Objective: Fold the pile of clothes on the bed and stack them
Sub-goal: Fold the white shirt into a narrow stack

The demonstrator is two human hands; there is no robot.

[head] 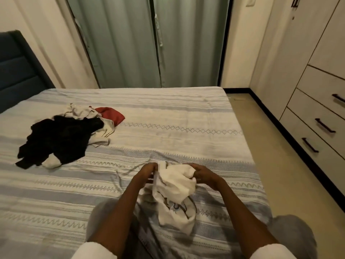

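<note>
White cloth, a crumpled garment (173,186), is bunched between the person's two hands at the near edge of the bed (168,113). The left hand (147,173) has its fingers curled into the garment's left side, and the right hand (202,175) grips the upper right fold, fingers closed round the fabric. The lower part of the garment hangs down and rests on the striped bedspread just in front of the person's knees. Farther up the bed, toward the dark blue headboard (18,68), lies the unfolded pile of clothes (63,137): a black piece on top, pale pieces under and beside it, and a red piece (111,114) at its far right edge. Beyond the bed hang grey-green curtains (149,42), and a cabinet with drawers (317,109) stands off the bed's right side.
</note>
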